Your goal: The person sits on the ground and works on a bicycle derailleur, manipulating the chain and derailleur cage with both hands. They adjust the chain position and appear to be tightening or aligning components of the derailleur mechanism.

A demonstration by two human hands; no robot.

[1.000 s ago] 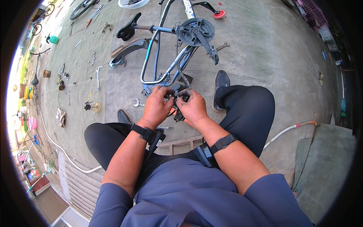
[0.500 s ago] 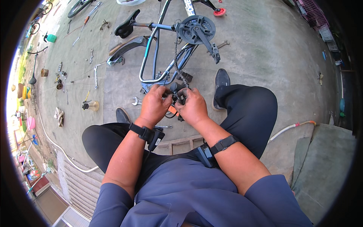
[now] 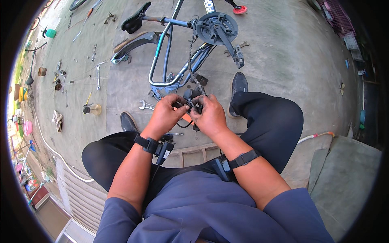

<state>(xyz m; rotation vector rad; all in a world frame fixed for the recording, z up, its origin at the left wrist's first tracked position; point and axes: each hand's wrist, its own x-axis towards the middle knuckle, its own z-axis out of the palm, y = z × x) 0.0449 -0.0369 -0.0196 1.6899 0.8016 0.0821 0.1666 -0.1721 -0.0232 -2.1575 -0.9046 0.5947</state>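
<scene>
A blue bicycle frame lies on the ground in front of me, its chain running from the crankset down to my hands. Between my fingers is a small dark rear derailleur, largely covered by them. My left hand pinches its left side with thumb and forefinger. From the other side my right hand grips it, fingers curled and blackened. A black cable loops below, beside an orange piece partly hidden by my left hand. The exact spot being pinched is too small to make out.
An open-end wrench lies just left of my hands. Farther left are a combination wrench, an oil can and a rag. The saddle and a mudguard are at the upper left; a pale hose crosses the ground.
The view has shifted slightly, so the bicycle and ground sit a little differently in it. Both hands stay on the derailleur, with only small finger movements.
</scene>
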